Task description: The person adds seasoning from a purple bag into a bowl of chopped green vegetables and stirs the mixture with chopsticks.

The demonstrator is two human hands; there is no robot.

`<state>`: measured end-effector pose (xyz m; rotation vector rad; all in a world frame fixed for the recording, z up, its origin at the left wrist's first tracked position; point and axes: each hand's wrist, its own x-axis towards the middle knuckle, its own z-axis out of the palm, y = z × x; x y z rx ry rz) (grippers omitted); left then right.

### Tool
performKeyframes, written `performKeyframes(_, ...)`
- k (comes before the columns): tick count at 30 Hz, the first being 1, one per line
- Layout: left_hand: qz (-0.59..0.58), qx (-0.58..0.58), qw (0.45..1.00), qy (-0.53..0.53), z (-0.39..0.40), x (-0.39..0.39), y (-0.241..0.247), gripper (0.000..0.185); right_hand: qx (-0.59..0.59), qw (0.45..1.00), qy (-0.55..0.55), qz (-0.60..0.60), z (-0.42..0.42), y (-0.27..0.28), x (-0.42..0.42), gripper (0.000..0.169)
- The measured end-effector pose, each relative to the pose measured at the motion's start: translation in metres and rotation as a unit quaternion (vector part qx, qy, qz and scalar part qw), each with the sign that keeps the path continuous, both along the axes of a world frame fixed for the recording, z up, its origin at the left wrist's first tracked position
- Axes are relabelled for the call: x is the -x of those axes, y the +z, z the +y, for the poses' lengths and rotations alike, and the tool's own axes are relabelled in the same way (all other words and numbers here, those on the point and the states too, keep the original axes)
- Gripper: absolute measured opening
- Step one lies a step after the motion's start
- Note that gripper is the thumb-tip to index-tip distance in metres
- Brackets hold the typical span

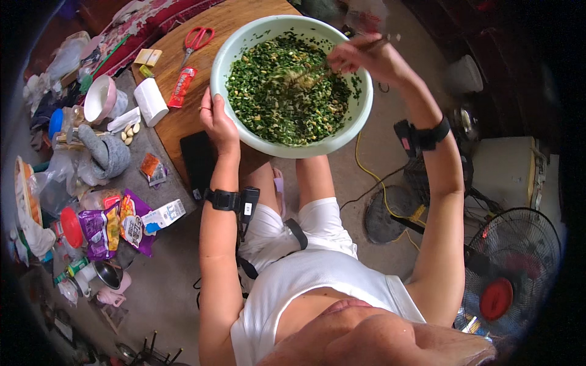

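Observation:
A large pale green plastic basin (pixel 293 152) holds a chopped green filling (pixel 284 91) with small yellow and pale bits. The basin stands at the edge of a wooden table, partly over my knees. My left hand (pixel 219 120) grips its left rim, thumb on top. Over the right rim, my right hand (pixel 366 57) is closed around thin sticks, likely chopsticks, whose far ends reach into the filling. Motion blurs the sticks and the middle of the filling. Bits of green cling to the basin's inner wall.
Red-handled scissors (pixel 198 40) and a red packet (pixel 182 87) lie on the wooden table (pixel 171 43). Leftward are a stone mortar (pixel 110 155), a pink bowl (pixel 100 98), garlic cloves (pixel 130 132) and snack bags (pixel 98 233). A fan (pixel 510 261) and yellow cable (pixel 366 169) are at right.

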<state>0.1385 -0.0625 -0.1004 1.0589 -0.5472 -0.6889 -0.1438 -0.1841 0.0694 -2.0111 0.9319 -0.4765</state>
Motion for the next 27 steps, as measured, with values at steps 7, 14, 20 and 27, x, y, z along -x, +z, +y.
performKeyframes(7, -0.006, 0.022, 1.000, -0.017, -0.002, 0.000, -0.002, 0.040, 0.104, 0.992, -0.023, 0.074, -0.067, -0.012, 0.028, 0.037)
performKeyframes(14, -0.016, 0.007, 1.000, -0.009, -0.002, -0.004, -0.007, 0.039, 0.044, 0.991, -0.065, 0.110, -0.058, -0.013, 0.068, 0.034)
performKeyframes(20, -0.019, 0.009, 1.000, -0.004, -0.004, -0.001, -0.008, 0.038, 0.088, 0.991, -0.074, 0.064, -0.061, -0.013, 0.057, 0.035)
performKeyframes(27, -0.026, -0.015, 1.000, -0.002, -0.002, 0.003, 0.002, 0.038, 0.097, 0.983, -0.073, 0.137, -0.042, -0.018, 0.087, 0.032)
